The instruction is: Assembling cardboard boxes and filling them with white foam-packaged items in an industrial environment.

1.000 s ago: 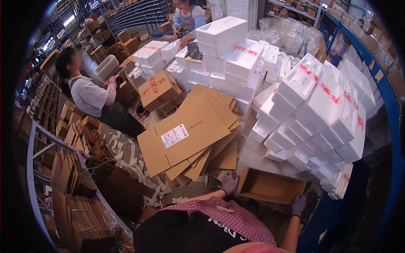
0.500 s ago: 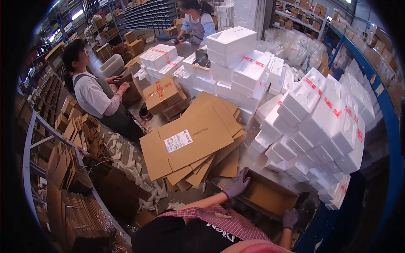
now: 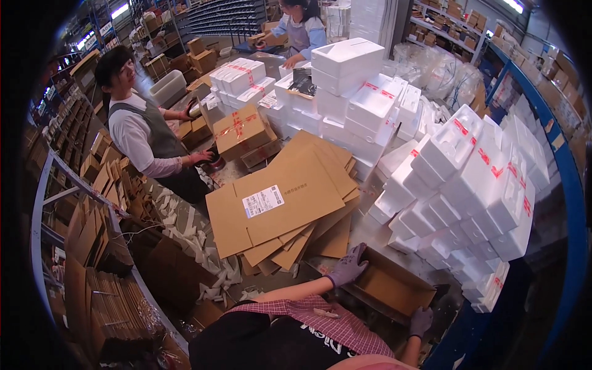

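Note:
An open cardboard box (image 3: 394,279) stands in front of me, its brown inside facing up. My left hand (image 3: 348,267), in a grey-purple glove, is closed over the box's left end wall. At the near right corner my right hand (image 3: 421,321), gloved alike, grips the wall; some of its fingers are hidden. Just beyond my left hand lies a fanned stack of flat cardboard boxes (image 3: 280,203). A white label (image 3: 263,201) is on the top one.
White foam boxes (image 3: 475,179) with red tape are piled at the right, more (image 3: 345,68) at the back. A taped carton (image 3: 243,132) sits beyond the flat stack. One co-worker (image 3: 139,123) stands at the left, another (image 3: 302,31) at the back. Folded cardboard (image 3: 117,308) fills a rack.
The left co-worker has turned and now has a hand on a tape roll beside the carton. The far co-worker has reached an arm outward. My hands hold the box as before.

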{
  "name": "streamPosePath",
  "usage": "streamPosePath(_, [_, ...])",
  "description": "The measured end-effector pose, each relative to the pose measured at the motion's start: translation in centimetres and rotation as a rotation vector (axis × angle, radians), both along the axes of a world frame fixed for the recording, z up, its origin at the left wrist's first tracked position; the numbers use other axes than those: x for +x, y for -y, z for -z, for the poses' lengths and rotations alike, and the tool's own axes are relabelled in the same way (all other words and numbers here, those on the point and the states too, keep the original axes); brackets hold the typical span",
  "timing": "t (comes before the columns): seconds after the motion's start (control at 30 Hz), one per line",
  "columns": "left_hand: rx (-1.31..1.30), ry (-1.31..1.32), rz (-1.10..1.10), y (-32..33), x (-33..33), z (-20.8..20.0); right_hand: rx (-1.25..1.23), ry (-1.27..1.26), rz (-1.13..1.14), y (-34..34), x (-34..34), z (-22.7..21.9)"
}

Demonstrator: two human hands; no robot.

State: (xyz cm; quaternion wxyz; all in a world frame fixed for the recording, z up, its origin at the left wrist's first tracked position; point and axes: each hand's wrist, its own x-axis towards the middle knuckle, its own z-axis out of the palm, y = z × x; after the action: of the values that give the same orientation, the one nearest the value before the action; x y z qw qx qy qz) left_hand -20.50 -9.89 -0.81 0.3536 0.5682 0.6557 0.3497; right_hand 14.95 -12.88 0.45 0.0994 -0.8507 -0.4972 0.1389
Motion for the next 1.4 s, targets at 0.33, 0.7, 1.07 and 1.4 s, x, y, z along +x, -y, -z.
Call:
streamPosePath(0.33, [0.007, 0.02, -0.004, 0.1, 0.0, -0.1, -0.035, 0.012, 0.02, 0.0, -0.5, -0.7])
streamPosePath(0.7, [-0.003, -0.07, 0.047, -0.9, -1.3, 0.2, -0.075, 0.045, -0.036, 1.3, -1.4, -1.8])
streamPosePath(1.07, [0.048, -0.122, 0.044, -1.6, -1.0, 0.7, 0.019, -0.005, -0.02, 2.7, -2.3, -1.6])
streamPosePath(1.4, [0.018, -0.126, 0.036, -1.9, -1.0, -0.1, 0.008, 0.018, 0.003, 2.6, -1.8, -0.6])
